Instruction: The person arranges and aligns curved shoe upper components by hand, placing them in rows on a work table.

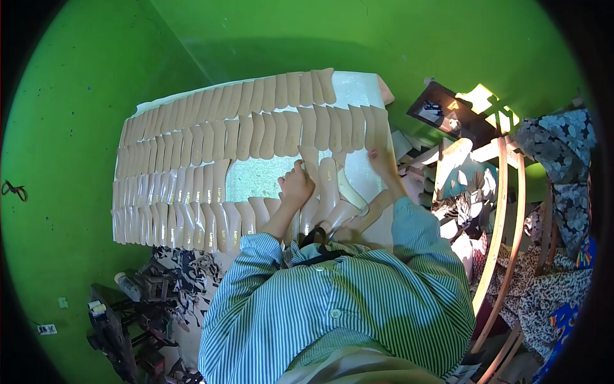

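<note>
Rows of beige shoe insoles [262, 134], many with gold print, overlap across a pale work table [355, 89]. My left hand [297, 184] is at the middle of the table, its fingers curled against the edge of one insole [309, 159]. Just right of it lies another insole [329, 182] with gold lettering, beside a pale curved piece [350, 192]. My right hand [382, 163] rests at the table's right side, below the end of the second row. Most of its fingers are hard to make out. More loose insoles [376, 208] lie close to my body.
Green walls [268, 25] stand behind and left of the table. Curved wooden bars [502, 211] and heaped patterned fabric [543, 307] are to the right. Dark scraps [188, 275] litter the floor at lower left, near a dark wooden stand [112, 333].
</note>
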`<state>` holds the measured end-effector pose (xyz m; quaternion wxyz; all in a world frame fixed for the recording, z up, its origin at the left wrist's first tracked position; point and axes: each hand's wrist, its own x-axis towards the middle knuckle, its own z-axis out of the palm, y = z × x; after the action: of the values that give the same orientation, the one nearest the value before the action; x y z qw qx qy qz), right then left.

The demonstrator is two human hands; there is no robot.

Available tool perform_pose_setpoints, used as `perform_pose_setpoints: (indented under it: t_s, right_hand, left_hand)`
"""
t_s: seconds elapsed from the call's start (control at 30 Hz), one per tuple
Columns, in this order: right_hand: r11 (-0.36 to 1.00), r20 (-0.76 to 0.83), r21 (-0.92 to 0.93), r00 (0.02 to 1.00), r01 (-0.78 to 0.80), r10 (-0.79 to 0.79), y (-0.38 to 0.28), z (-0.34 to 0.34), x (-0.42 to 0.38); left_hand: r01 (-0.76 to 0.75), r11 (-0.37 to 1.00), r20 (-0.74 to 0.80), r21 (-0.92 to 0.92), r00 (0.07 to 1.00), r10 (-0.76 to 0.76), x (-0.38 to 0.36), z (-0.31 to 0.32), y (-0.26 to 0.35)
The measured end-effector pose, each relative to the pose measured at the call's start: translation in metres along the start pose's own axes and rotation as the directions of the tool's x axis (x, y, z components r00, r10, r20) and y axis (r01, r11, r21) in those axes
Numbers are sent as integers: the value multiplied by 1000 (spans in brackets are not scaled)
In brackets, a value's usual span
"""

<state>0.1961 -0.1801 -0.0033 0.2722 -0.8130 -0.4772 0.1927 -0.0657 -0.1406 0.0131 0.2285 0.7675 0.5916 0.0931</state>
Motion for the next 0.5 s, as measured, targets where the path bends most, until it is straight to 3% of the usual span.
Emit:
perform_pose_setpoints:
  t_s: [0.03,0.1,0.13,0.2,0.3,0.43,0.5]
  right_hand:
    - [995,135,39,987,87,-92,5,16,-15]
    - [999,225,-38,974,5,3,-33,17,-61]
    - [999,219,-39,976,1,8,-47,22,-77]
    - [953,107,-298,991,-48,84,-63,30,-98]
    - [968,185,-186,962,-167,202,-61,28,-100]
    - [993,203,-71,973,-93,106,-52,14,-97]
    - [996,150,10,985,-89,86,-52,8,-98]
  left_hand:
    - [-5,1000,2,-3,1000,5,-2,-3,3]
    - [2,994,73,-112,997,6,-6,-12,10]
    - [-5,994,75,-112,997,14,-6,-12,10]
    - [5,953,-9,-303,1000,-8,-9,-10,6]
    - [-9,915,-90,-403,995,-30,-15,-6,-2]
    - [-177,890,-202,-420,974,98,-13,10,-20]
    - [-190,766,-197,-614,977,85,-15,14,-19]
